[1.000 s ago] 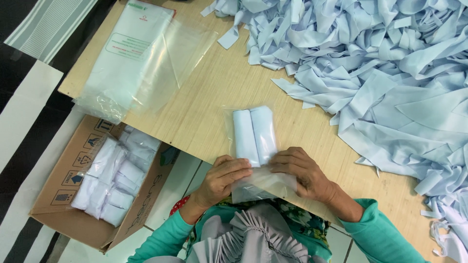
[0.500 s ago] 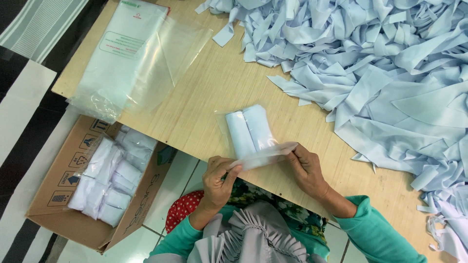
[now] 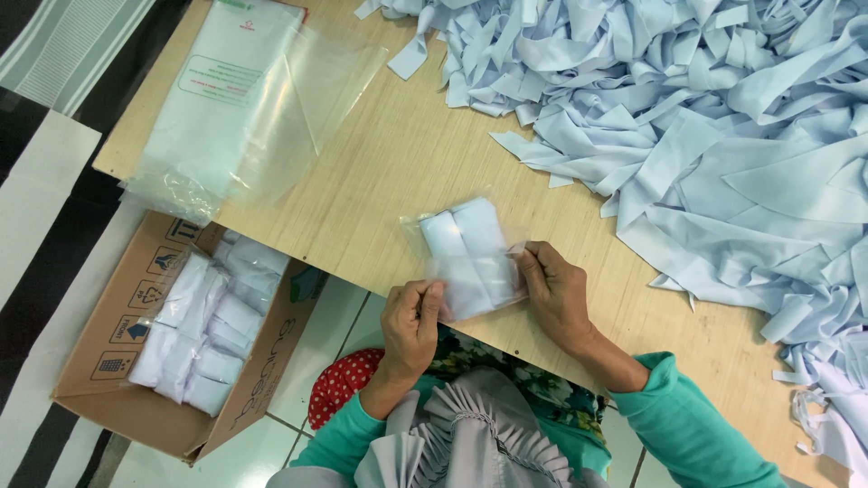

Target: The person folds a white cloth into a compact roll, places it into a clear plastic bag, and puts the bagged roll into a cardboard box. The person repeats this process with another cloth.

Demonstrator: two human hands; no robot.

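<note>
Bagged cloth bundle (image 3: 470,258) at table (image 3: 389,172) edge, pinched by left hand (image 3: 411,321), right hand (image 3: 556,294).

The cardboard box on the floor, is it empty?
No, the cardboard box beside the table holds a stack of white folded bundles in clear bags.

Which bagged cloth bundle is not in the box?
The bundle on the table, pinched between both hands; the other bundles lie packed in the cardboard box on the floor.

Packet (image 3: 470,256): bag flap, raised a moment ago, now folded down; left hand (image 3: 411,327) shifted to its near-left corner.
</note>
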